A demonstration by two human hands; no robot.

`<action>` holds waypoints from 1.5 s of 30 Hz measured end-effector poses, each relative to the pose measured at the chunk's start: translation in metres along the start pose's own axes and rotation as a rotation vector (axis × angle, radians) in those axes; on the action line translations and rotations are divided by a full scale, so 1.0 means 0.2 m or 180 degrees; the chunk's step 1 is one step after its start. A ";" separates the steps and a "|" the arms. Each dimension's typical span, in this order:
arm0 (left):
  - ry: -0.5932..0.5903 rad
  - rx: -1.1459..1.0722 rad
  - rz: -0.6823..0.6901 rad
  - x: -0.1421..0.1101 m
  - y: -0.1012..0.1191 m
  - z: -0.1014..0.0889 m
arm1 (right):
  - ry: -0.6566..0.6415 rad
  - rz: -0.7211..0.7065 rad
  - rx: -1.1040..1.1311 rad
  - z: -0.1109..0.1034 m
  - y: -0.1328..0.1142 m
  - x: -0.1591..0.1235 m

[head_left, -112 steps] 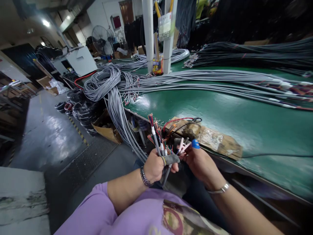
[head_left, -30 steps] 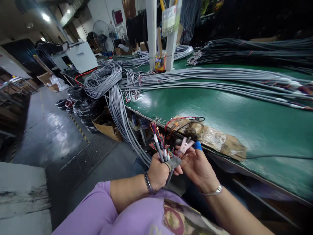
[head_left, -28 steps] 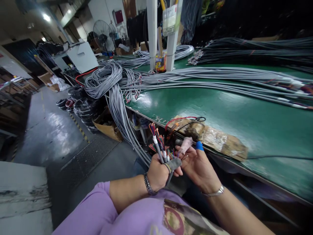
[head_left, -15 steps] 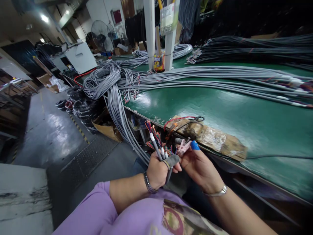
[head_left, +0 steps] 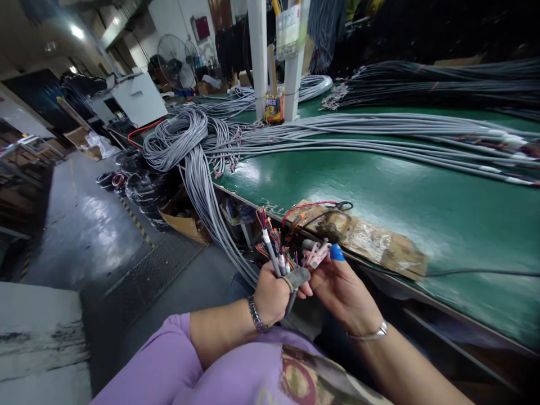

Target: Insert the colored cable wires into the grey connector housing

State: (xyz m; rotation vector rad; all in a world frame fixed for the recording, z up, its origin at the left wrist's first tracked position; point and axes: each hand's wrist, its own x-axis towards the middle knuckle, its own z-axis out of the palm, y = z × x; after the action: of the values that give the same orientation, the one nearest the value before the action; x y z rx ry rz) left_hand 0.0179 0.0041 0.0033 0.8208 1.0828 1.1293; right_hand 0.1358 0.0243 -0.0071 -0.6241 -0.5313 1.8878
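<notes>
My left hand point(head_left: 270, 295) is closed around several grey cables point(head_left: 274, 256) whose stripped ends fan out into coloured wires above my fist; a grey cot covers its fingertip. My right hand point(head_left: 340, 287), with a blue cot on one fingertip, pinches a small pink clip point(head_left: 316, 254) right beside those wire ends. Both hands hover just off the near edge of the green table point(head_left: 379, 191), above my lap.
Long bundles of grey cables point(head_left: 337, 138) lie across the table and spill off its left end point(head_left: 202, 185). A taped cardboard pad with red and black leads point(head_left: 358, 230) sits at the table edge. White posts point(head_left: 274, 56), a fan point(head_left: 172, 59) and a white machine point(head_left: 139, 101) stand behind.
The hands stay together in front of the table edge with only slight shifts. The pink clip keeps working at the wire ends; my left hand's grip is the same.
</notes>
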 end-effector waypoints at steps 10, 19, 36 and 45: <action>-0.0021 -0.0119 0.0135 -0.04 0.00 -0.04 | 0.0423 0.0082 0.0090 -0.06 -0.02 0.00; -0.0039 -0.0166 0.0307 -0.04 0.01 -0.04 | 0.0587 -0.0170 -0.0185 -0.03 -0.03 -0.01; 0.0067 -0.0168 0.0191 0.00 0.01 0.02 | -0.0113 0.0049 -0.0074 0.00 0.00 0.01; 0.0079 -0.0145 0.0145 0.00 0.01 0.02 | -0.0076 0.0151 -0.0011 0.00 0.01 0.00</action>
State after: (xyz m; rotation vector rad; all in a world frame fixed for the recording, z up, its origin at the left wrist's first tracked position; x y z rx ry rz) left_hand 0.0211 0.0039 0.0059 0.8010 1.0596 1.2008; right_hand 0.1339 0.0234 -0.0084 -0.6222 -0.5395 1.9416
